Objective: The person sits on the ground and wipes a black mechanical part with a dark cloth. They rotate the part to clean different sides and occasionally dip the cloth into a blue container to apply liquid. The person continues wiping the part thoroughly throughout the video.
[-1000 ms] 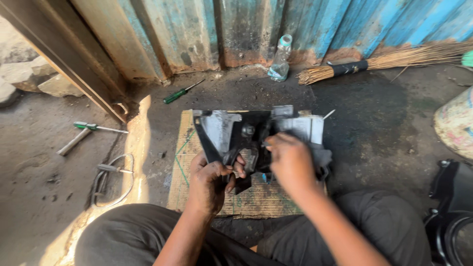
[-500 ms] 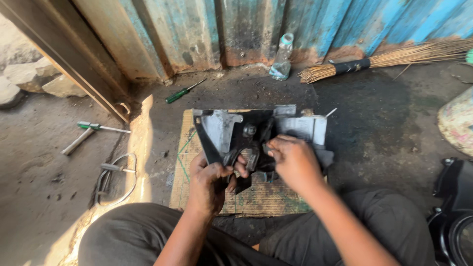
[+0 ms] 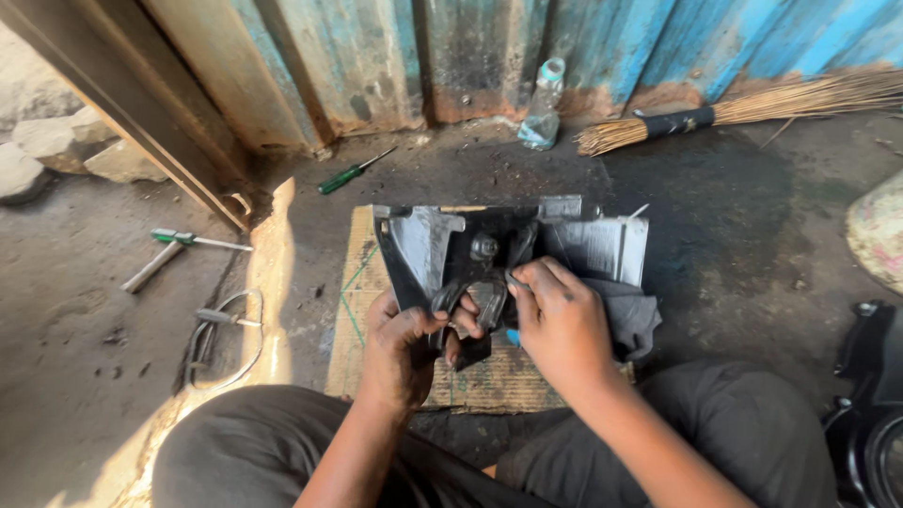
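Leftmost, stones (image 3: 56,150) lie by a rusty beam (image 3: 122,122). On the dirt beside them are a hammer (image 3: 150,267), a green-handled tool (image 3: 199,239) and a wire loop (image 3: 221,339). A green screwdriver (image 3: 350,173) lies near the blue sheet wall (image 3: 376,56). In the middle, a woven mat (image 3: 362,320) carries a dark metal part (image 3: 499,249) with grey plates. The left hand (image 3: 406,348) is curled shut around the part's lower left edge, thumb on top. The right hand (image 3: 562,322) presses bent fingers on the part's centre, over a dark cloth (image 3: 630,320); whether it grips anything I cannot tell. Behind stand a plastic bottle (image 3: 544,103) and, further right, a broom (image 3: 734,111). At the right edge sits a black casing (image 3: 870,395).
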